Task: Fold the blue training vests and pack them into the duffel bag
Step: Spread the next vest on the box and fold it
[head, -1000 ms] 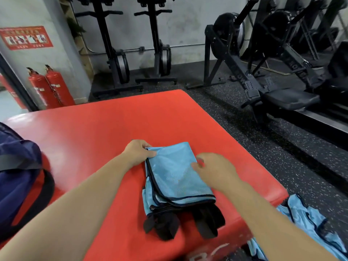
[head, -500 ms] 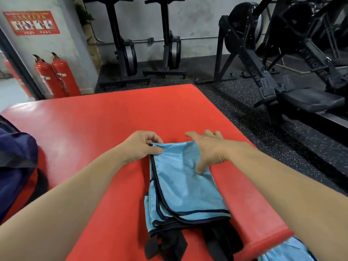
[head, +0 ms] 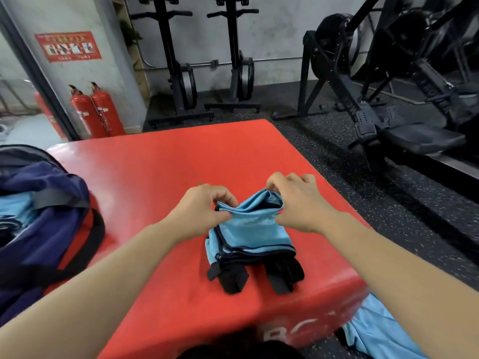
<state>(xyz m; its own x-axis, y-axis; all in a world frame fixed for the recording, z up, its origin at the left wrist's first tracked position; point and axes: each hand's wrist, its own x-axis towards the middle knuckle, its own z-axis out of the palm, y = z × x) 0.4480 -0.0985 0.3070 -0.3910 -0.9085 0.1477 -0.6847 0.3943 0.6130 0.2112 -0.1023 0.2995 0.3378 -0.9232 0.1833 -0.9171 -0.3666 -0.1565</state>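
Observation:
A light blue training vest [head: 250, 230] with dark trim and black straps lies partly folded on the red padded block [head: 160, 177]. My left hand [head: 202, 208] pinches the vest's far left corner. My right hand [head: 295, 200] pinches the far right corner, and the far edge is lifted off the block between both hands. The navy duffel bag [head: 39, 218] sits open at the left of the block, with blue fabric visible inside. More blue vest cloth [head: 375, 330] lies on the floor at the lower right.
Black rowing machines [head: 388, 107] stand on the speckled rubber floor to the right and along the back wall. Two red fire extinguishers [head: 96, 112] stand at the wall on the left. The block's front edge drops off just below the vest.
Both hands have closed on the vest's far corners and raised that edge, bunching the cloth. The right hand shifted from lying flat on the vest to pinching it. The camera view tilted slightly.

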